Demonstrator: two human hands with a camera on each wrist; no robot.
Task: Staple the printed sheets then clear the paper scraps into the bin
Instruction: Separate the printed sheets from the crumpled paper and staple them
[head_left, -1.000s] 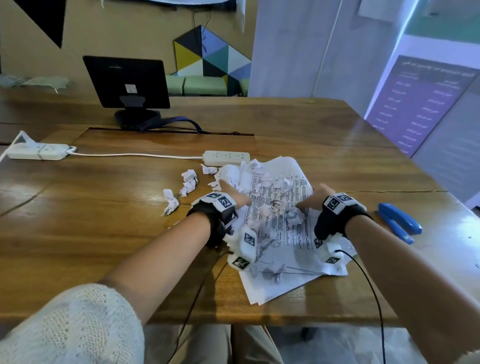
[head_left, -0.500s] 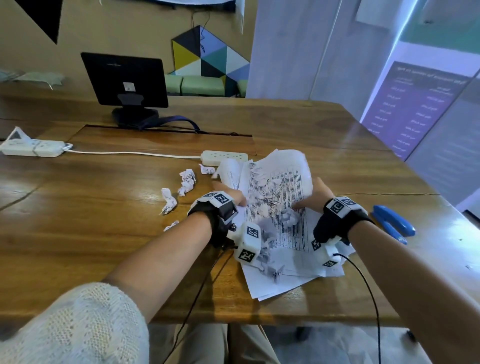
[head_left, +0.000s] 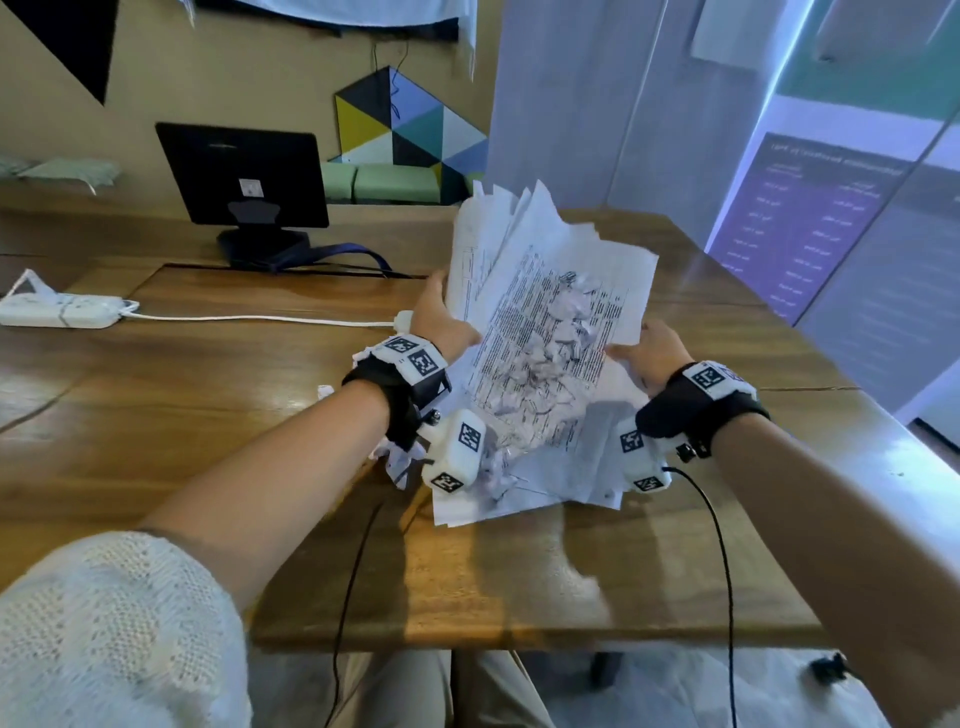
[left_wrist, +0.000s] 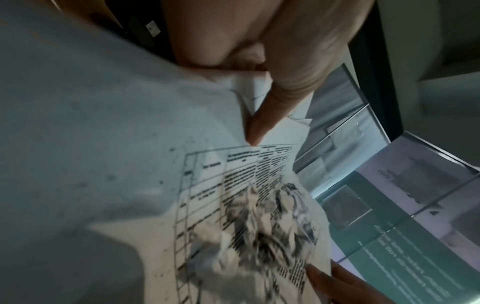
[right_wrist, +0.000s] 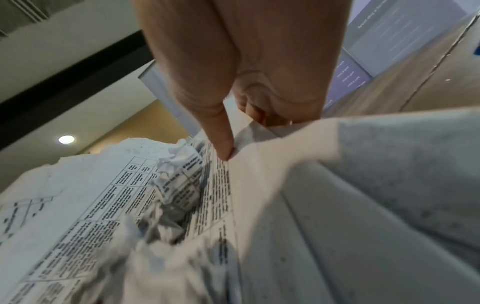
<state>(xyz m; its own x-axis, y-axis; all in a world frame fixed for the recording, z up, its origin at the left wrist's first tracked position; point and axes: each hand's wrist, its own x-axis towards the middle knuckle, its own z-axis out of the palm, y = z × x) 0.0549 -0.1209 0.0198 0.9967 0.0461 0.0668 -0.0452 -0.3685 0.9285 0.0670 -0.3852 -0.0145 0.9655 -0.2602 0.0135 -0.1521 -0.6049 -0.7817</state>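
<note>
Moved: the printed sheets (head_left: 540, 322) were flat on the wooden table (head_left: 182, 415); now their far end is tipped up.
Left hand (head_left: 441, 325): pinches the sheets at 9 o'clock.
Right hand (head_left: 649, 353): pinches them at 3 o'clock.
Paper scraps (head_left: 550, 353): in the fold between.

I can read no words: print on the sheets (head_left: 545, 332) and on the purple wall poster (head_left: 789, 228) is too blurred; wrist bands (head_left: 415, 358) carry only square black-and-white codes.
</note>
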